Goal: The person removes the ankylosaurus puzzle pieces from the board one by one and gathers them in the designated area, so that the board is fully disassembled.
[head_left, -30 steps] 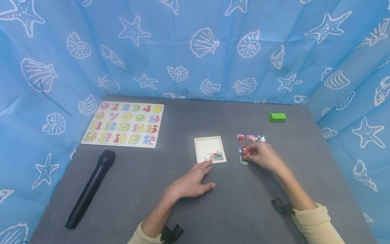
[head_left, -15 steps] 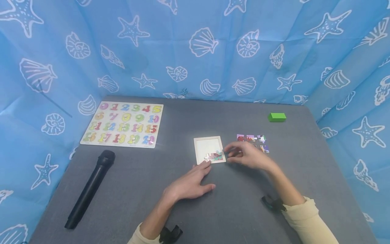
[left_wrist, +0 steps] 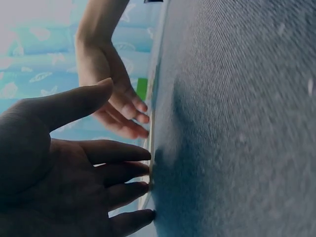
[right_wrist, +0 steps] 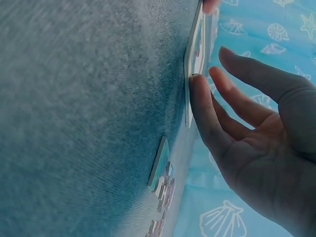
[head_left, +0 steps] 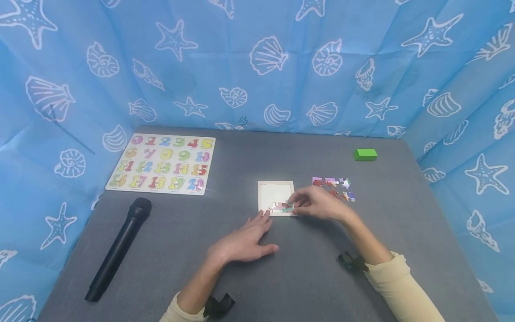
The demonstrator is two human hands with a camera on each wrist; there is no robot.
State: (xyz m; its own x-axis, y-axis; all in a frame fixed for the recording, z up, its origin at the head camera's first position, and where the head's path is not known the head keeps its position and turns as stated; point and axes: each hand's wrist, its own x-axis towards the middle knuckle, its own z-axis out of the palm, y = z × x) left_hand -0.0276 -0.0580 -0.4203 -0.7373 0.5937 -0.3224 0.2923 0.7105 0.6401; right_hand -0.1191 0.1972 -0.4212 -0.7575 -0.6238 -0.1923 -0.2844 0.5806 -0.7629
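Note:
A small square wooden puzzle tray (head_left: 275,183) lies at mid-table, with joined jigsaw pieces (head_left: 276,207) along its lower right. My left hand (head_left: 245,239) rests its outstretched fingertips at the tray's near edge, thumb spread away. In the left wrist view its fingers (left_wrist: 126,170) are straight. My right hand (head_left: 319,203) reaches over the tray's right side. One fingertip (right_wrist: 198,81) touches there in the right wrist view, while the thumb stands apart from it. The head view hides what lies under these fingertips. Several loose jigsaw pieces (head_left: 345,182) lie just beyond the right hand.
A number puzzle board (head_left: 162,163) lies at the back left, with a black microphone (head_left: 118,250) in front of it. Toward the back right stands a green block (head_left: 365,154). A blue curtain (head_left: 241,58) with shell prints surrounds the grey table (head_left: 306,277).
My right hand has moved left from the loose pieces to the tray's right side. The tray has turned slightly and sits straighter; my left hand has shifted a little left with it.

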